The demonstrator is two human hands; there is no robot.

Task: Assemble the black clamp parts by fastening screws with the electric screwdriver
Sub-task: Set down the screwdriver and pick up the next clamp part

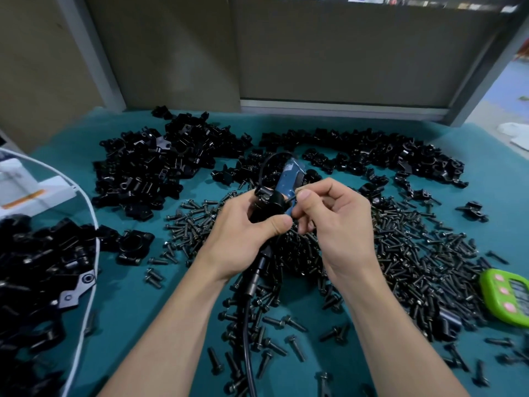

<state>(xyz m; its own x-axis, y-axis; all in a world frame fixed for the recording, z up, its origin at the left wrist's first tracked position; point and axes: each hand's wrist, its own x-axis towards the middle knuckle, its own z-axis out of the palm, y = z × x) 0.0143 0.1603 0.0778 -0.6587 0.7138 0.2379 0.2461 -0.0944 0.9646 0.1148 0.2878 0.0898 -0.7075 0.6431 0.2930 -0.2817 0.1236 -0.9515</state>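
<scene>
A black clamp part (267, 202) was gripped in the left hand (246, 227), with the fingers curled round it and the thumb laid across its near side; it was held above the teal table cover (128, 325), near the middle of the view. A screw (289, 198) was pinched between the thumb and forefinger of the right hand (335, 222) and held right at the clamp part's right side; the remaining fingers of that hand were curled in narrowly beneath.

The electric screwdriver (287, 179), blue in body, was seen just behind the two hands and partly hidden by them; whether it was held or merely lay on the cover could not be told. A black cord (246, 339) was seen running from under the hands toward the near edge.

Loose screws (415, 267) were spread thickly over the cover under and to the right of the hands. Heaps of black clamp pieces (160, 167) were piled at the far left and along the back. An assembled clamp (133, 245) was set apart at the left, near a clear white-rimmed container (94, 224) filled with more black parts. A green timer (509, 296) was placed at the right edge, just beside the screws.
</scene>
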